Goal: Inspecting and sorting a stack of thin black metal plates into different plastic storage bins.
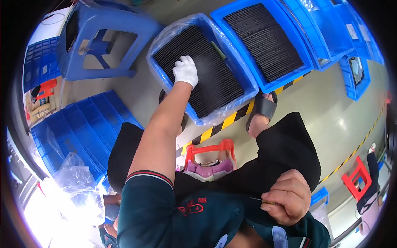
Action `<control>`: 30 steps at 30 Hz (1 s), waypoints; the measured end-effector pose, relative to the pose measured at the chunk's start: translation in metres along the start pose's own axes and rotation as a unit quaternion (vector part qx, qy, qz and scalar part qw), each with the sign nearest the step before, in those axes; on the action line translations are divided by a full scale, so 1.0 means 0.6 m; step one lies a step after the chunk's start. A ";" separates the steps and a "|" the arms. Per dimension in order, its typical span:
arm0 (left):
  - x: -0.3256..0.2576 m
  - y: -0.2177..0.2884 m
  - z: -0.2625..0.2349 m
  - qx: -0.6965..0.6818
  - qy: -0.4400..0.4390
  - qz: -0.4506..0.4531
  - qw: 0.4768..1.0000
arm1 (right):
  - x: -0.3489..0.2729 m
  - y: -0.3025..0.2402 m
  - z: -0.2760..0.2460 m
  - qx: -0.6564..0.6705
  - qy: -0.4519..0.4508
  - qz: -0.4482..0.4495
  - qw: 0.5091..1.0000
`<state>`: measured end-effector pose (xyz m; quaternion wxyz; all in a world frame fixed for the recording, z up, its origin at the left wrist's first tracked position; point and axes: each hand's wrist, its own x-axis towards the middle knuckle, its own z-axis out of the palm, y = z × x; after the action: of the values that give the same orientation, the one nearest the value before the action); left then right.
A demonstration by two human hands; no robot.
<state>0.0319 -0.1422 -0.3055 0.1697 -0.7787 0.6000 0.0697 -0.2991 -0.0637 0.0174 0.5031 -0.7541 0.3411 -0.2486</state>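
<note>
Down on the floor ahead of the person's knees, a blue crate (248,80) lined with clear plastic is holding rows of thin black strips (206,74). The left hand (185,71), wearing a white glove, is reaching into the crate and pressing its curled fingers onto the strips near the crate's left side. The right hand (288,197), bare, is resting close to the body, pinching a thin metal pin (262,201) between thumb and fingers. A second blue crate (306,62) of black strips is sitting just beside the first.
</note>
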 end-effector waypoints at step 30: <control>0.047 -0.012 0.042 0.028 0.061 0.061 0.996 | -0.001 -0.005 0.007 0.007 0.001 0.008 1.000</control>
<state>0.0487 -0.1576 -0.3366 0.1501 -0.7386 0.6570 0.0154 -0.2958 -0.0601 0.0186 0.5102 -0.7475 0.3459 -0.2476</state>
